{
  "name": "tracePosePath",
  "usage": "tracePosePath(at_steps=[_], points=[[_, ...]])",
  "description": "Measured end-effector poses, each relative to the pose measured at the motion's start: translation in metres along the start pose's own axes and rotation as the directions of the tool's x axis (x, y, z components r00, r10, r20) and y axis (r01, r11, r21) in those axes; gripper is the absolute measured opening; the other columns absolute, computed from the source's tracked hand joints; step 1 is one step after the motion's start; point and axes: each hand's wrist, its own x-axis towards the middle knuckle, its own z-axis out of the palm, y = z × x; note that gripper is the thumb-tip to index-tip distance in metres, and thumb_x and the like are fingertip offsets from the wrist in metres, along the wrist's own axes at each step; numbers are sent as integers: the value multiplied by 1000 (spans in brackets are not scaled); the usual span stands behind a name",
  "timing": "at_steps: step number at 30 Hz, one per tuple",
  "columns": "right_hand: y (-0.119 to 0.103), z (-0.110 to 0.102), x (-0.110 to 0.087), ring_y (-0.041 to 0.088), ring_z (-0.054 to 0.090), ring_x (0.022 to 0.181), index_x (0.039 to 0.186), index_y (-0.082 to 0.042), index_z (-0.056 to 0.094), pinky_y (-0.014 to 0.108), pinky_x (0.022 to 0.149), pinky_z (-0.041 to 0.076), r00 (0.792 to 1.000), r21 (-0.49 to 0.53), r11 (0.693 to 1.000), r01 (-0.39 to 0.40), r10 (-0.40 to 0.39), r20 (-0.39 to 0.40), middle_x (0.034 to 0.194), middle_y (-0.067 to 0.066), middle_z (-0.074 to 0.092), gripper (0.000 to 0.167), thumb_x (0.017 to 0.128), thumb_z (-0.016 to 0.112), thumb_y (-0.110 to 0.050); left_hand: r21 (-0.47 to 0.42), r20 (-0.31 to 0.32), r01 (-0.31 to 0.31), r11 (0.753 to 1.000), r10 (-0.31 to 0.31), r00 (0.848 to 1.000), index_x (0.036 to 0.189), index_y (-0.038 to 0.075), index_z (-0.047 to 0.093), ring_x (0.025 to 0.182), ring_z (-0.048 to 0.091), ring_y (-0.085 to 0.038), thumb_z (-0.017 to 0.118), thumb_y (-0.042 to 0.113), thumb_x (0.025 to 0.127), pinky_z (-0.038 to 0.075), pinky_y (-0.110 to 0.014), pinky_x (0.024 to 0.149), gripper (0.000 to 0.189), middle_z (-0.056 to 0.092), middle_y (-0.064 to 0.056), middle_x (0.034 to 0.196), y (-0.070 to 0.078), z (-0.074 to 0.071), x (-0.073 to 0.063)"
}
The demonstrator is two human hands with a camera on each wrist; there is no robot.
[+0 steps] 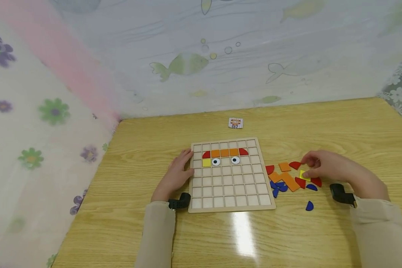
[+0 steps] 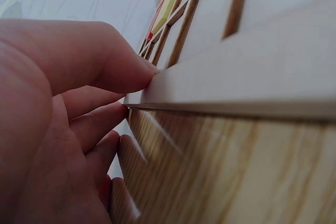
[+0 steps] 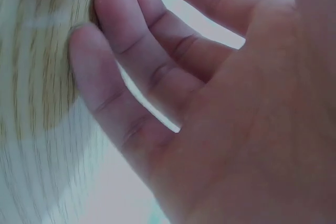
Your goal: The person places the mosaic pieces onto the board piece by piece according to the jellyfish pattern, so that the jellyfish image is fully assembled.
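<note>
A wooden grid board (image 1: 232,209) lies in the middle of the table. My left hand (image 1: 178,172) rests at its left side, with thumb and fingertips against the edge; the thumb (image 2: 123,66) presses on the rim. In the board sit red quarter-round pieces (image 1: 243,152), orange squares (image 1: 225,153), a yellow square (image 1: 206,162) and two eye discs (image 1: 235,160). Over the loose pieces, my right hand (image 1: 335,169) has its thumb on a yellow square (image 1: 302,175). Its index finger reaches to a red piece (image 1: 294,165), and the other fingers (image 3: 123,14) are loosely bent.
Right of the board lie loose orange pieces (image 1: 290,181), blue pieces (image 1: 283,188) and red pieces (image 1: 300,182). A single blue half-round (image 1: 309,206) lies nearer the front. A small pattern card (image 1: 236,123) is behind the board. Patterned walls (image 1: 174,89) border the table.
</note>
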Motion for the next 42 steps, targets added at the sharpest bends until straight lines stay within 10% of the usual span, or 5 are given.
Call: tracePosePath(at_steps=[42], points=[[-10,-1,11,20,51,77,100,-9,62,36,69,43,970,-116,993,-20,-9,-242,85,2,58,21,85,59,-24,-4,2,-2,1000,2,1000,142,15,27,135,3,-12,49,16,86,1,-38,107,60,16,6,147,0,0,0]])
